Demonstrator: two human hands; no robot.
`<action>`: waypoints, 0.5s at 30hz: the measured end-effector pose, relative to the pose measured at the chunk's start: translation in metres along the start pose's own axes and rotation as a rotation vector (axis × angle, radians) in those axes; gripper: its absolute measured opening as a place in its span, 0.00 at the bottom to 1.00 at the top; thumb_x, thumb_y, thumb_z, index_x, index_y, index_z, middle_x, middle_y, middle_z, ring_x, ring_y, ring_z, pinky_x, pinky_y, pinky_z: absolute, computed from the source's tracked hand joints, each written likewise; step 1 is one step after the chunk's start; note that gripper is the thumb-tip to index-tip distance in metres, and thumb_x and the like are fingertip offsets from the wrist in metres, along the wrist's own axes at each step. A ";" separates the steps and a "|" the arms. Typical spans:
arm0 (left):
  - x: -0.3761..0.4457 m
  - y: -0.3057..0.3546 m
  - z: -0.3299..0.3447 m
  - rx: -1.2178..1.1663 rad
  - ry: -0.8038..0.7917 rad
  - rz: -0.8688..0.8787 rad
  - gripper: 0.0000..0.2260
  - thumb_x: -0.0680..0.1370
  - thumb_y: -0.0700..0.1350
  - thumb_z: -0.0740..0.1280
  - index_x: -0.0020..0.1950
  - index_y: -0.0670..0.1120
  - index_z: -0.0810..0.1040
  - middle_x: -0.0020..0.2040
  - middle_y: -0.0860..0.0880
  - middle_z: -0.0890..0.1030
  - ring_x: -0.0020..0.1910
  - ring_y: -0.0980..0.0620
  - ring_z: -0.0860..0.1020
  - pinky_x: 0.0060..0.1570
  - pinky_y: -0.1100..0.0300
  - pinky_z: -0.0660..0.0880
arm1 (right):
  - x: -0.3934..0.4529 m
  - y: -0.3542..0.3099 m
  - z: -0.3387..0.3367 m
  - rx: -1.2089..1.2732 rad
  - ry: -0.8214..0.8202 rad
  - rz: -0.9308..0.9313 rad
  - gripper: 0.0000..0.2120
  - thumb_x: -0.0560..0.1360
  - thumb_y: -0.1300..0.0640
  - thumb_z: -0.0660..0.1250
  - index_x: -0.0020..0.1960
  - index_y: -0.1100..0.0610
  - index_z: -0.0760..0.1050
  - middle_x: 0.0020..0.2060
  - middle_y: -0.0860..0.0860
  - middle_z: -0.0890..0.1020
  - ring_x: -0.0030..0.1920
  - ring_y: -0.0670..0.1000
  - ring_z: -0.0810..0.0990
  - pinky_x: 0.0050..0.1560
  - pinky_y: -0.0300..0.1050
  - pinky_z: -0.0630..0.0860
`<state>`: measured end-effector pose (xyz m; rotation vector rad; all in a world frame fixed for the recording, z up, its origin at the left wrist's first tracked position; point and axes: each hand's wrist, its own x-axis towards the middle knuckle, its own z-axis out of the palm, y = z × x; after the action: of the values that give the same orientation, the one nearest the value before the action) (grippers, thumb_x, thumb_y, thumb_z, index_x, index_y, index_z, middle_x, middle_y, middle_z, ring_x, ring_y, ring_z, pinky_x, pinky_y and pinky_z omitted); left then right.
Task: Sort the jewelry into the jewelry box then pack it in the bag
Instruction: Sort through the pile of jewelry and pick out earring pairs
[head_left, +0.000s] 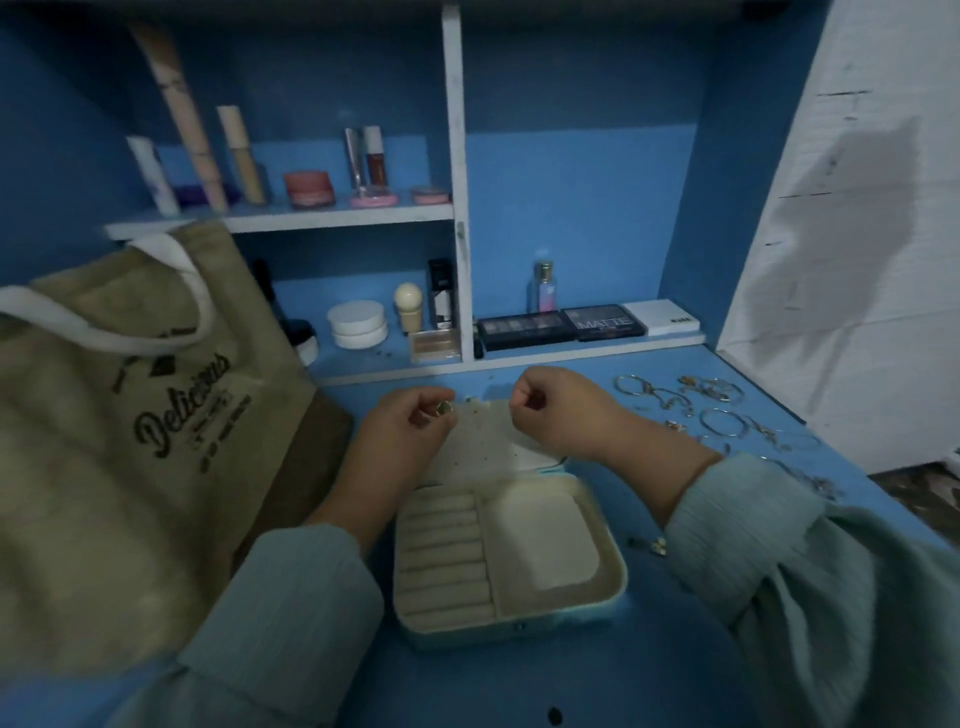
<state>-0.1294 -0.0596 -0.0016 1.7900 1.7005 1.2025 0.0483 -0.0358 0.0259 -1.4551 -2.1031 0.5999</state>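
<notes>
An open cream jewelry box (613, 566) lies on the blue desk, with ring rolls on its left and a square tray on its right. Its perforated lid (488, 441) lies folded back behind it. My left hand (405, 431) pinches a small gold earring (444, 408) over the lid's far edge. My right hand (550, 405) hovers curled beside it; I cannot tell whether it pinches anything. Loose hoops and bangles (722, 410) are spread on the desk to the right. A beige canvas bag (114, 452) with white handles stands at the left.
Shelves behind hold cosmetics: tubes (239, 156), jars (358, 322), palettes (561, 325). A small earring (658, 545) lies on the desk under my right sleeve. A white wall panel (857, 260) borders the desk's right side.
</notes>
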 end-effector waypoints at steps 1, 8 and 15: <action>-0.002 -0.005 -0.001 -0.032 0.035 0.001 0.10 0.76 0.42 0.67 0.57 0.48 0.78 0.46 0.54 0.74 0.41 0.63 0.71 0.38 0.80 0.66 | 0.007 -0.001 0.005 0.007 -0.003 0.001 0.03 0.74 0.61 0.62 0.41 0.58 0.73 0.37 0.47 0.75 0.39 0.47 0.72 0.36 0.36 0.68; 0.002 -0.028 -0.005 -0.108 0.118 -0.024 0.14 0.76 0.41 0.68 0.61 0.46 0.76 0.47 0.54 0.74 0.43 0.63 0.71 0.42 0.82 0.65 | 0.036 -0.006 0.036 -0.054 -0.062 -0.017 0.06 0.77 0.59 0.58 0.44 0.56 0.72 0.47 0.51 0.76 0.46 0.49 0.73 0.43 0.39 0.66; 0.002 -0.023 -0.005 -0.077 0.088 0.000 0.11 0.75 0.42 0.69 0.57 0.47 0.78 0.46 0.57 0.75 0.46 0.61 0.71 0.44 0.81 0.65 | 0.045 -0.008 0.038 -0.061 -0.055 -0.016 0.06 0.77 0.61 0.58 0.44 0.56 0.72 0.43 0.50 0.75 0.44 0.50 0.73 0.40 0.39 0.66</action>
<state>-0.1474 -0.0546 -0.0163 1.7154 1.6776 1.3458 0.0051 0.0017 0.0084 -1.4691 -2.1914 0.5808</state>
